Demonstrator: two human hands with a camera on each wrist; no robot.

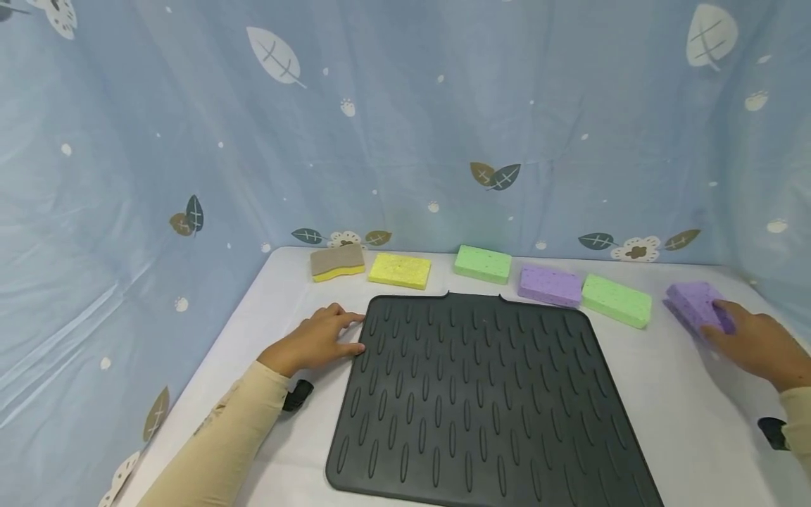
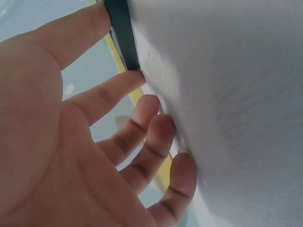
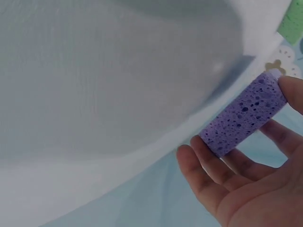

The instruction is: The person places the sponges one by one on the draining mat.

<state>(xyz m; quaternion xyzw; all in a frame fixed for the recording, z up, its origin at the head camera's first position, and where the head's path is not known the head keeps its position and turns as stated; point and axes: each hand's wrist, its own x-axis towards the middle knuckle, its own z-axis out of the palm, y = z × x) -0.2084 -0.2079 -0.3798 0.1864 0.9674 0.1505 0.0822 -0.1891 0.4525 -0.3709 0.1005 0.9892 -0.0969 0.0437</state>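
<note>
At the right, my right hand [image 1: 757,341] grips a purple sponge [image 1: 693,303] between thumb and fingers. A shadow lies apart from that sponge [image 3: 244,116] in the right wrist view, so it is held just off the white table. My left hand [image 1: 317,341] rests at the left edge of a black ribbed mat [image 1: 478,380]. In the left wrist view its thumb and index fingertips touch the mat's edge [image 2: 124,40], while the other fingers bend loosely near the tabletop with nothing in them.
Along the table's back lie a grey-and-yellow sponge [image 1: 338,262], a yellow sponge [image 1: 400,271], a green sponge [image 1: 483,264], another purple sponge [image 1: 550,285] and another green sponge [image 1: 617,301]. A blue patterned curtain [image 1: 405,127] hangs behind and at the sides of the white table [image 1: 285,303].
</note>
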